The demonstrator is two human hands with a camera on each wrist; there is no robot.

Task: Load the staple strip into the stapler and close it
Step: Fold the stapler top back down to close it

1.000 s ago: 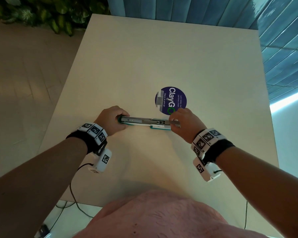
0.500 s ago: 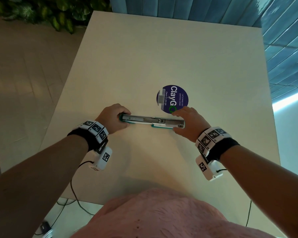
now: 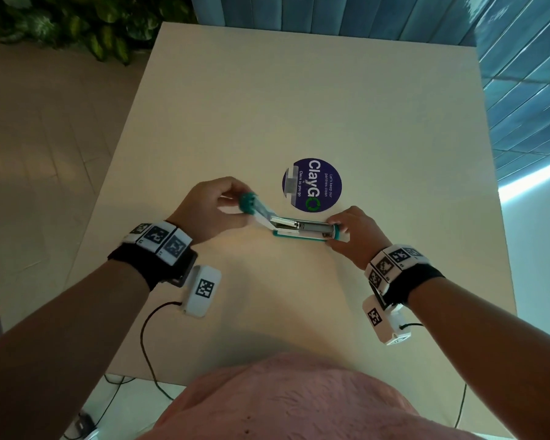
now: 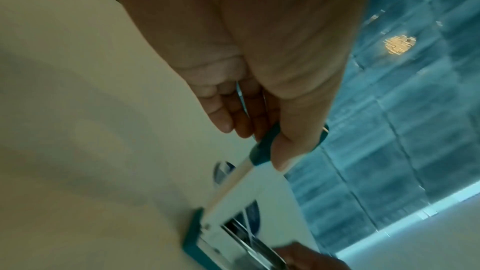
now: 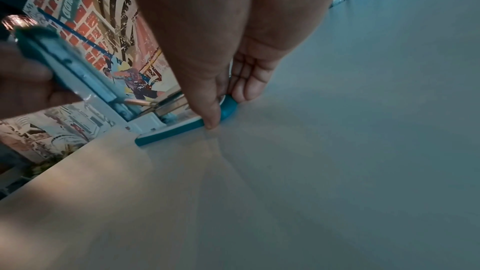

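A teal and white stapler (image 3: 302, 231) lies on the cream table (image 3: 299, 106), its base flat and its metal magazine (image 3: 311, 226) showing. Its top cover (image 3: 256, 209) stands tilted up from the hinge at the left. My left hand (image 3: 216, 208) pinches the teal tip of that cover (image 4: 265, 149). My right hand (image 3: 351, 231) grips the teal front end of the base (image 5: 227, 108), thumb on the near edge. I cannot make out the staple strip in the magazine.
A round blue sticker (image 3: 311, 185) lies on the table just behind the stapler. The table's near edge runs close to my body, and cables hang below it. Green plants (image 3: 77, 23) stand past the far left corner.
The cover lay flat in line with the base before. My left hand has now raised its tip and swung it toward the base; my right hand still holds the base's front end.
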